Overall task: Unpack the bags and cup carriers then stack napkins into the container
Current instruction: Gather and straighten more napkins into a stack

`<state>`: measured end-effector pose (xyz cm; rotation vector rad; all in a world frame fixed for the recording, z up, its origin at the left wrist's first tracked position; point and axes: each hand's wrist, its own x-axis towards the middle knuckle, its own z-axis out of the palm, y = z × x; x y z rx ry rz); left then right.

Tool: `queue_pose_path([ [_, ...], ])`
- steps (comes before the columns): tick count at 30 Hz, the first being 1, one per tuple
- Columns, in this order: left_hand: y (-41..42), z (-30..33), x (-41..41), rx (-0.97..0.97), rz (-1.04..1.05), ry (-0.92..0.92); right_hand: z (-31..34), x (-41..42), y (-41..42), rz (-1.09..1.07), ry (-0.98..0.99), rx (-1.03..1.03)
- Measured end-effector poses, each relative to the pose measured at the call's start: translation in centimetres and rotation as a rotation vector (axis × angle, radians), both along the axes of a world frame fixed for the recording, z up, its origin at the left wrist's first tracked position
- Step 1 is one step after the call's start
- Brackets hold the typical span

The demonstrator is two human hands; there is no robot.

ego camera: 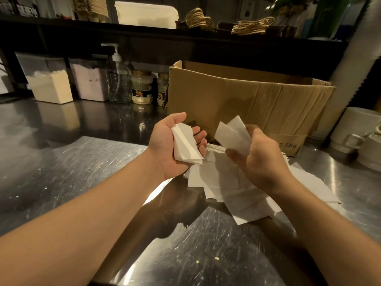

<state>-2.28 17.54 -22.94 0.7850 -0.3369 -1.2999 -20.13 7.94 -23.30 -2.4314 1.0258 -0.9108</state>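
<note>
Resting across an upturned palm, a small stack of folded napkins point(186, 144) was held in the left hand point(175, 145) above a steel table point(68, 168), the thumb raised at the far edge and the fingers point(201, 135) lying nearly straight beneath the stack's right side, only loosely cupped. A second bunch of napkins point(233, 135) was gripped in the right hand point(261, 157), whose fingers were curled round the bunch's lower part while the white corners fanned out above the knuckles. The two hands were kept near each other but apart. Beneath and just behind them, a loose pile of napkins point(243, 195) was spread on the table, reaching toward the right wrist. An open cardboard box point(247, 100) was stood directly behind the hands, close to the pile's far edge. Tubs of powder point(51, 85), a pump bottle point(119, 79) and jars point(142, 87) were lined up along the back of the table at left, and white cups point(354, 139) were seen at far right.
</note>
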Motion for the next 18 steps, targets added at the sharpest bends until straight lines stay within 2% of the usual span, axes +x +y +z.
queue_pose_path([
  [4, 0.1, 0.1, -0.2, 0.028, -0.048, -0.012, 0.0, 0.0, -0.2, -0.026, 0.065, 0.004],
  [7, 0.0, -0.1, -0.2, 0.034, -0.071, -0.016, 0.2, -0.1, 0.0, -0.031, 0.012, -0.063],
  [9, -0.1, -0.1, -0.2, 0.037, -0.062, -0.029, 0.2, 0.1, 0.0, -0.034, -0.051, -0.001],
  [12, -0.2, -0.1, -0.2, 0.055, 0.005, -0.066, 0.6, 0.1, 0.2, 0.017, -0.325, 0.255],
  [15, -0.3, 0.0, -0.4, 0.05, 0.065, -0.062, 1.7, 0.0, 1.0, 0.161, -0.637, 0.667],
  [18, -0.1, -0.1, -0.8, 0.012, -0.017, -0.072, 2.2, -0.3, 1.4, 0.25, -0.721, 0.936],
])
